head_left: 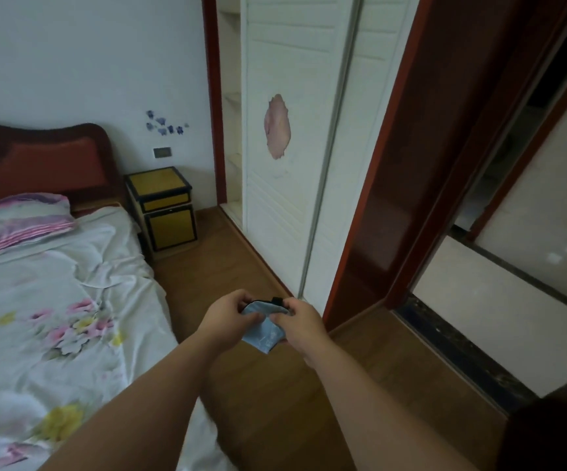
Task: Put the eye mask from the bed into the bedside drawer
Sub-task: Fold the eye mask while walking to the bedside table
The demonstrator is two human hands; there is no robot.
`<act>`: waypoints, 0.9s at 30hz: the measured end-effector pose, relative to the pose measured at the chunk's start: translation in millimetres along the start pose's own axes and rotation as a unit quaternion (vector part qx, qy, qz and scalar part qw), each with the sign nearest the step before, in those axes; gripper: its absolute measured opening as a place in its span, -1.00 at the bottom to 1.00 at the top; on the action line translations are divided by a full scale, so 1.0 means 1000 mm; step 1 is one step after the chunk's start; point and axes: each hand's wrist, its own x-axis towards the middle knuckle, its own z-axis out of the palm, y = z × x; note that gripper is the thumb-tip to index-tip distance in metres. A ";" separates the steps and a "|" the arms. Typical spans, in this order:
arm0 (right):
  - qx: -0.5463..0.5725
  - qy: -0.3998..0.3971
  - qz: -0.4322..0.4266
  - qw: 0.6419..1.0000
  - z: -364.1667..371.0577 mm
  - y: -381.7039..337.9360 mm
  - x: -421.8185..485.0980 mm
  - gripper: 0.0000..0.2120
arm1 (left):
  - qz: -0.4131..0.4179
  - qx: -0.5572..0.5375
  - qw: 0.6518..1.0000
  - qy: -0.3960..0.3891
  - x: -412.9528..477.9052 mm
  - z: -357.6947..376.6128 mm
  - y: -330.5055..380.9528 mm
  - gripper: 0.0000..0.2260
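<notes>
Head view. We found the eye mask (pixel 264 329) off the bed (pixel 54 300) and held between both hands above the wooden floor (pixel 275 402). The left hand (pixel 229 317) was closed on its near-left edge, the right hand (pixel 300 322) closed on its right side, with a dark strap end (pixel 277 300) showing just above the fingers. The pale blue fabric appeared folded or bunched (the exact fold could not be made out).

In our judgement the step in hand was carrying the mask to the bedside cabinet (pixel 161 209), which stood well ahead of the hands and to their left, against the wall beside the headboard (pixel 37 158). Its upper drawer (pixel 164 197) appeared shut, so one hand would have to be freed to pull it; we advised gathering mask and strap into a single hand first, lest the strap trail or snag.

The bed's edge ran close to the left of the left forearm; the white wardrobe doors (pixel 292 164) and red-brown frame (pixel 394 198) bounded the right. The floor strip between lay open ahead of the hands as far as the cabinet, with no obstruction seen.
</notes>
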 end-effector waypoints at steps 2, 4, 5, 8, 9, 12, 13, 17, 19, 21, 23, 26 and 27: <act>-0.029 -0.019 -0.010 0.999 -0.021 -0.004 0.033 -0.77 | -0.018 -0.004 0.999 0.026 0.025 0.016 0.005 -0.86; -0.058 -0.044 -0.033 0.997 -0.043 -0.007 0.066 -0.78 | -0.037 -0.007 0.998 0.056 0.048 0.032 0.014 -0.85; -0.075 -0.059 -0.045 0.994 -0.055 -0.008 0.081 -0.79 | -0.048 -0.010 0.996 0.071 0.059 0.042 0.019 -0.85; -0.116 -0.091 -0.065 0.987 -0.087 -0.011 0.114 -0.82 | -0.081 -0.007 0.991 0.102 0.083 0.065 0.039 -0.86; -0.122 -0.097 -0.071 0.985 -0.097 -0.012 0.121 -0.82 | -0.088 -0.008 0.990 0.108 0.089 0.072 0.046 -0.86; -0.127 -0.112 -0.081 0.982 -0.121 -0.018 0.145 -0.84 | -0.101 -0.024 0.987 0.121 0.110 0.085 0.065 -0.86; -0.128 -0.116 -0.084 0.981 -0.127 -0.019 0.155 -0.84 | -0.105 -0.026 0.987 0.123 0.118 0.089 0.071 -0.87; -0.134 -0.122 -0.094 0.979 -0.142 -0.025 0.187 -0.83 | -0.115 -0.030 0.984 0.133 0.151 0.097 0.081 -0.87; -0.139 -0.118 -0.099 0.978 -0.143 -0.028 0.197 -0.86 | -0.113 -0.026 0.983 0.139 0.160 0.097 0.082 -0.86; -0.141 -0.128 -0.108 0.976 -0.141 -0.031 0.207 -0.87 | -0.121 -0.024 0.981 0.150 0.167 0.095 0.081 -0.85; -0.146 -0.145 -0.113 0.972 -0.137 -0.039 0.218 -0.85 | -0.129 -0.030 0.978 0.163 0.174 0.089 0.080 -0.85; -0.155 -0.172 -0.126 0.965 -0.129 -0.051 0.238 -0.86 | -0.143 -0.034 0.971 0.189 0.185 0.076 0.076 -0.85; -0.157 -0.177 -0.130 0.963 -0.124 -0.055 0.244 -0.87 | -0.148 -0.035 0.969 0.196 0.190 0.071 0.074 -0.86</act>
